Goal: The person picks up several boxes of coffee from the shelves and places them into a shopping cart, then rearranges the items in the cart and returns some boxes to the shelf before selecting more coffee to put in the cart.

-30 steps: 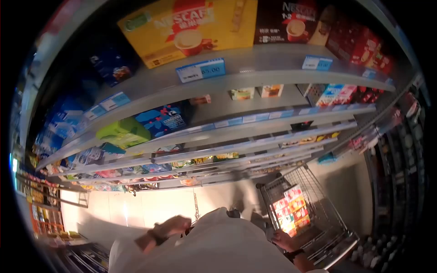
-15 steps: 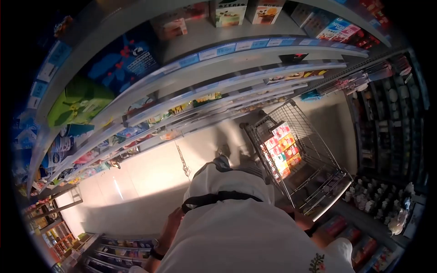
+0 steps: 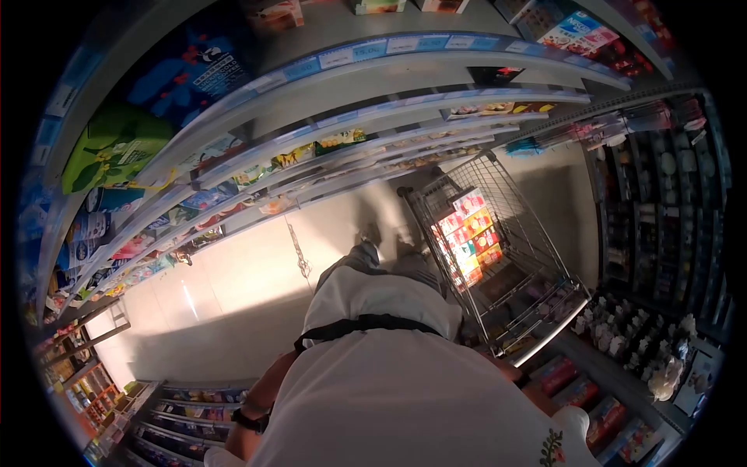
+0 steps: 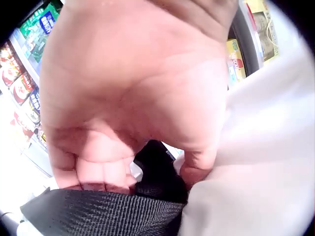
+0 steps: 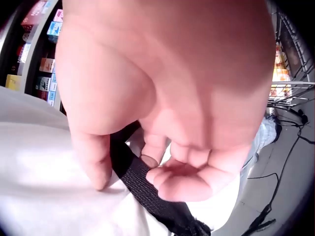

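A black webbing strap [image 3: 373, 323] runs across the waist of the white shirt [image 3: 389, 397]. My left hand [image 4: 133, 88] is at the strap's left side, its fingers curled behind the webbing and the thumb against the shirt. On the other side my right hand [image 5: 172, 88] has curled fingers around the strap, which passes between thumb and fingers. In the head view the shirt mostly hides both hands. A black band [image 3: 250, 422] circles the left wrist.
To the right stands a metal shopping cart [image 3: 554, 331] with red and yellow boxes [image 3: 471, 233] inside. Long shelves [image 3: 436, 74] of packaged goods curve across the front, holding a green pack [image 3: 117, 148] and a blue pack [image 3: 191, 74]. More racks [image 3: 654, 210] line the right.
The head view has tilted downward, away from the upper coffee boxes. My right hand has left the cart's side and my left hand has drawn back, both to the waist.
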Action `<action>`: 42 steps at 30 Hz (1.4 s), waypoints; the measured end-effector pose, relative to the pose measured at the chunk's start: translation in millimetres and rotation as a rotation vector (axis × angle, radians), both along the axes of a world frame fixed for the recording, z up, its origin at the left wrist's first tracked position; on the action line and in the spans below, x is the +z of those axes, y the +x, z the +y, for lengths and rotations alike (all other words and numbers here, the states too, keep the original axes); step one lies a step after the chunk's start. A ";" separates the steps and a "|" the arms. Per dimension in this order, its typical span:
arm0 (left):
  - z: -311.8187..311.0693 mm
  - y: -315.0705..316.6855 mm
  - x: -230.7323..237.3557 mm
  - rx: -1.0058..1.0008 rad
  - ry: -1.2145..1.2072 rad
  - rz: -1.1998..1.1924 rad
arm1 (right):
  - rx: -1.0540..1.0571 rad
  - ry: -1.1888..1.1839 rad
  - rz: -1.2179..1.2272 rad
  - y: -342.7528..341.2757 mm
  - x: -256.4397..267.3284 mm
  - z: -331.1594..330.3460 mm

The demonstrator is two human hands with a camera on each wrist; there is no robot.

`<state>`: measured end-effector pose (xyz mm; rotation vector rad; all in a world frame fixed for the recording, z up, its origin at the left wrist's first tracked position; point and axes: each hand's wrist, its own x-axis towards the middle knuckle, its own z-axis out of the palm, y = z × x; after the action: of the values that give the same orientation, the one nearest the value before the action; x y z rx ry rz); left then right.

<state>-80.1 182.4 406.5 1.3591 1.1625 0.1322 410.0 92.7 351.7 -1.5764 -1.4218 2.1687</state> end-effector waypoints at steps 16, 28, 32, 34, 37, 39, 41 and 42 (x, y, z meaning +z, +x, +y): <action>28.1 -12.6 -5.7 -0.406 0.024 -0.093 | 0.042 -0.055 0.028 15.1 33.7 3.3; 103.2 6.5 -4.0 -0.393 -0.123 -0.069 | -0.213 -0.368 0.225 11.8 18.0 -4.4; 110.3 9.5 -41.3 -0.325 -0.195 -0.076 | -0.423 -0.417 0.348 -2.4 18.6 46.5; 120.8 11.2 -42.6 -0.352 -0.223 -0.077 | -0.394 -0.395 0.200 -14.3 26.8 75.8; 125.9 9.9 -47.0 -0.296 -0.325 -0.149 | -0.422 -0.356 0.137 -21.7 27.9 102.2; 123.7 14.4 -53.4 -0.204 -0.189 -0.183 | -0.505 -0.430 0.286 -19.0 15.5 110.1; 127.7 23.1 -44.5 -0.164 -0.305 -0.241 | -0.542 -0.438 0.467 -17.1 3.8 108.2; 130.3 27.8 -38.7 -0.155 -0.282 -0.209 | -0.594 -0.384 0.414 -18.2 7.4 109.0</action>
<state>-52.3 312.7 367.8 1.1498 0.8619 -0.0020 391.9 201.7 359.1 -1.2977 -0.3683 2.2596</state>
